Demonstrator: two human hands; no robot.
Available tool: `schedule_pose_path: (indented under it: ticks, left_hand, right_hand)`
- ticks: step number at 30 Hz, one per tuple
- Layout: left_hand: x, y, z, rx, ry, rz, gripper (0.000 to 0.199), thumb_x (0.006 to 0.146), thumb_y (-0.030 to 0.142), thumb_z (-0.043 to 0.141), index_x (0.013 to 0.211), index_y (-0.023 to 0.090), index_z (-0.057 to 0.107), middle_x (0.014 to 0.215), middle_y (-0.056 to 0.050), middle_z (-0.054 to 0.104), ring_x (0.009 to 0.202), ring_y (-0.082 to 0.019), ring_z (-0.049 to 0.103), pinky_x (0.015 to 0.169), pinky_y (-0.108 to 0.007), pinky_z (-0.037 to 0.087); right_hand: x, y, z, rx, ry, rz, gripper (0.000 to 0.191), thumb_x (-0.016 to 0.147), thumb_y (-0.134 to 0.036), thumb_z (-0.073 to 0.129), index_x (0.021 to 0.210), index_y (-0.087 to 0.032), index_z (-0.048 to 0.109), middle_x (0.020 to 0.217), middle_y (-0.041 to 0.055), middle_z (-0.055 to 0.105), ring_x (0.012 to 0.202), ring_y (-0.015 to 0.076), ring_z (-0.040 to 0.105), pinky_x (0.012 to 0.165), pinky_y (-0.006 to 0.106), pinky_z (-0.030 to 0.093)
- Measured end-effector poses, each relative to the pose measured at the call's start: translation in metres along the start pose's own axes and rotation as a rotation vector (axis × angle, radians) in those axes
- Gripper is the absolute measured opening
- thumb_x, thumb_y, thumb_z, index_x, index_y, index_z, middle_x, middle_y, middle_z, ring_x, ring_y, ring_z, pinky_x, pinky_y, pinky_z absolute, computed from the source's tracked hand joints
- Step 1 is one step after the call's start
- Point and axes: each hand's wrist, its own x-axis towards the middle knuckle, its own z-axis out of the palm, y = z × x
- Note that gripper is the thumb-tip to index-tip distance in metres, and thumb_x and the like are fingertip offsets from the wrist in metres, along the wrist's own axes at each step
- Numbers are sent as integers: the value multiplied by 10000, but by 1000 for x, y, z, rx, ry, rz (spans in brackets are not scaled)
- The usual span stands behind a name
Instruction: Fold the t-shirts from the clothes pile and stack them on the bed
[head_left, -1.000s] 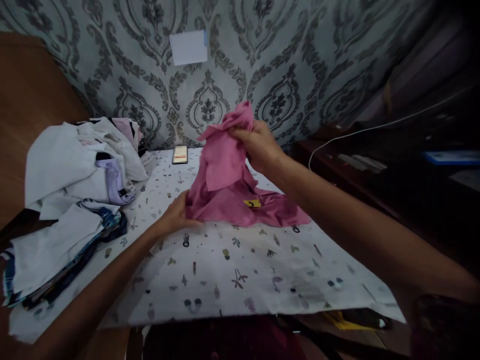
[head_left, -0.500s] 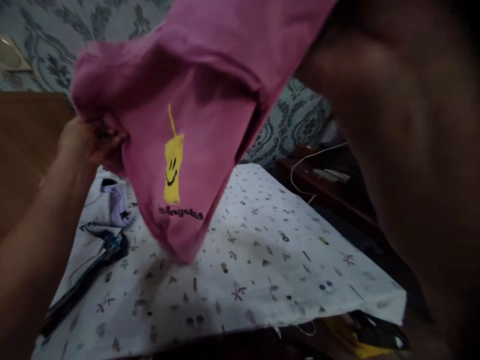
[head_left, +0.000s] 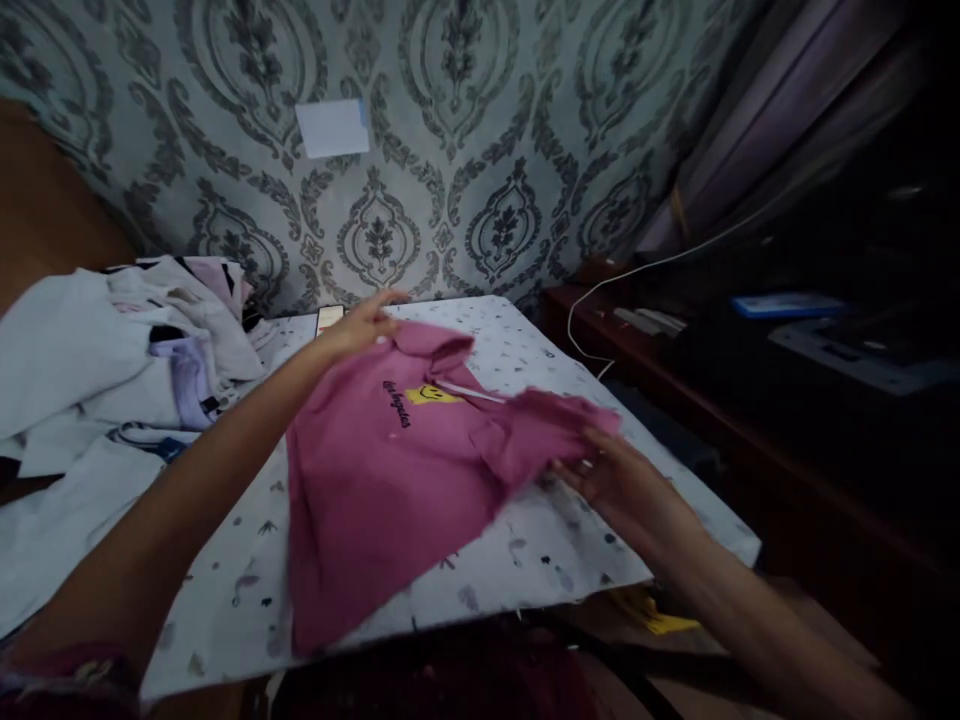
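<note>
A pink T-shirt [head_left: 390, 500] lies spread on the white patterned cloth, with a yellow smiley print and dark "Los Angeles" lettering facing up. Its lower corner reaches the front edge of the table. Over the far part of the shirt is my left hand [head_left: 365, 325], its fingers stretched out and apart. My right hand [head_left: 611, 485] holds the right-hand end of the shirt between thumb and fingers. That end is bunched, slightly raised and blurred. A thin white strip shows near the neck opening.
A heap of white and lilac clothes [head_left: 202, 330] lies on the left. A phone-like object [head_left: 330, 318] rests at the back of the patterned cloth [head_left: 585, 530]. To the right, a white cable [head_left: 577, 320] crosses a dark red surface [head_left: 555, 300]. Patterned wallpaper is behind.
The pink T-shirt has come down from the air onto the cloth and is now spread out. My left hand has loosened from it, and the view has shifted.
</note>
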Motion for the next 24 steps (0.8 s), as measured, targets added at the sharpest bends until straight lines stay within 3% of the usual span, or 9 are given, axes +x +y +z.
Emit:
schedule_pose_path:
  ticks: [2, 5, 8, 9, 11, 14, 16, 20, 24]
  left_hand:
    - [-51, -23, -3, 233, 33, -31, 250, 777, 335, 640, 983, 195, 632, 764, -1, 633, 744, -184, 607, 721, -297, 472]
    - [-140, -35, -4, 494, 79, -73, 241, 881, 451, 535, 866, 218, 595, 791, -14, 635, 759, -206, 600, 714, -312, 470]
    - [-221, -31, 9, 584, -5, -127, 262, 926, 489, 507, 856, 251, 591, 783, -7, 644, 689, -199, 605, 653, -305, 499]
    - [-242, -30, 15, 607, -56, -99, 237, 908, 495, 552, 882, 268, 614, 834, -13, 674, 717, -208, 631, 668, -310, 522]
    - [-275, -30, 28, 683, -136, -5, 255, 852, 508, 637, 1007, 306, 653, 988, -32, 718, 837, -242, 680, 728, -330, 562]
    - [-298, -34, 42, 855, -191, 50, 324, 834, 452, 659, 1129, 319, 661, 1132, -45, 715, 990, -271, 686, 815, -348, 575]
    - [-301, -34, 46, 933, -250, 23, 262, 875, 370, 603, 1119, 306, 672, 1141, -43, 709, 1014, -252, 680, 829, -323, 569]
    - [-300, -29, 47, 967, -346, 19, 278, 873, 286, 561, 1133, 309, 659, 1179, -50, 688, 1033, -240, 667, 821, -311, 573]
    - [-300, -23, 55, 981, -347, -58, 351, 803, 150, 491, 1063, 293, 678, 1051, -59, 716, 903, -246, 693, 706, -316, 588]
  right_hand:
    - [4, 25, -26, -88, 14, 50, 331, 671, -385, 786, 969, -333, 651, 864, 14, 716, 698, 239, 688, 666, 425, 651]
    - [9, 32, -52, -401, 41, -64, 603, 692, -494, 768, 1239, -329, 573, 1112, 78, 696, 934, 302, 690, 766, 474, 622]
    - [21, 23, -63, -876, 72, -439, 761, 749, -525, 709, 1420, -269, 457, 1403, 171, 552, 1282, 395, 530, 998, 594, 493]
    - [26, 21, -63, -1031, 21, -577, 753, 772, -502, 688, 1442, -257, 446, 1462, 179, 501, 1356, 406, 458, 1062, 619, 425]
    - [37, 16, -61, -1293, -213, -761, 670, 820, -427, 635, 1448, -266, 465, 1518, 161, 453, 1416, 395, 388, 1120, 625, 342]
    - [48, 11, -51, -1526, -644, -719, 635, 840, -336, 591, 1461, -285, 472, 1503, 126, 481, 1372, 349, 458, 1099, 559, 388]
    - [52, 4, -44, -1591, -792, -592, 669, 831, -339, 598, 1481, -268, 456, 1476, 127, 501, 1334, 337, 495, 1060, 501, 435]
    - [55, -12, -39, -1622, -785, -364, 662, 792, -392, 643, 1425, -252, 506, 1347, 115, 592, 1231, 342, 563, 987, 450, 470]
    - [53, -16, -45, -1521, -770, -382, 223, 832, -362, 563, 994, -227, 635, 1035, 76, 658, 948, 266, 620, 816, 375, 479]
